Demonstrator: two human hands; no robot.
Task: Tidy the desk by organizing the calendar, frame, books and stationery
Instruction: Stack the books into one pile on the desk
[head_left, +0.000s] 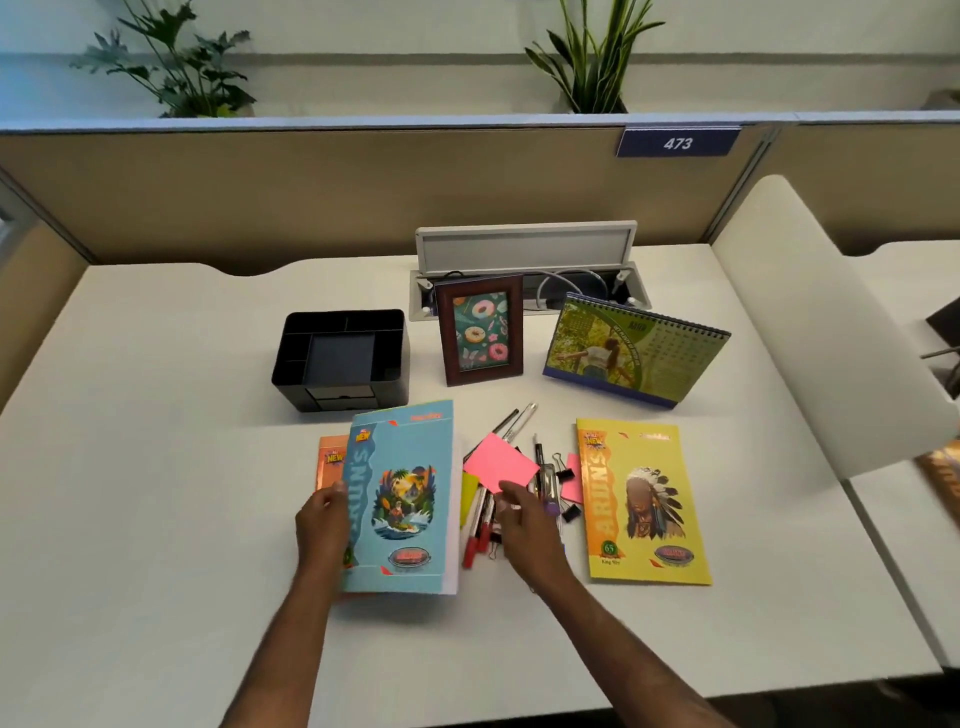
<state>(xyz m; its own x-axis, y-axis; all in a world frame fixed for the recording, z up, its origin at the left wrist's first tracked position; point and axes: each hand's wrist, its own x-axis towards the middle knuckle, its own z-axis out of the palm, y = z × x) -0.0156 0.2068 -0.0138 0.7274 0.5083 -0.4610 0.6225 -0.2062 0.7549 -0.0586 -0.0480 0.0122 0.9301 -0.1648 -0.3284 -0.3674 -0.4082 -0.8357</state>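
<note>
My left hand (323, 525) grips the left edge of a blue notebook (402, 499), which lies over an orange notebook (330, 460). My right hand (524, 519) pinches a pink sticky note pad (500, 464) just above a heap of pens, markers and binder clips (519, 493). A yellow notebook (644, 501) lies flat to the right of the heap. Behind them stand a brown photo frame (480, 329) with a doughnut picture and a green desk calendar (634, 349). A black desk organizer (340, 352) sits at the back left, with nothing showing in its compartments.
An open cable box with a raised grey lid (524, 248) sits behind the frame. A white divider panel (831, 332) bounds the desk on the right. Beige partition walls stand at the back, with plants behind them.
</note>
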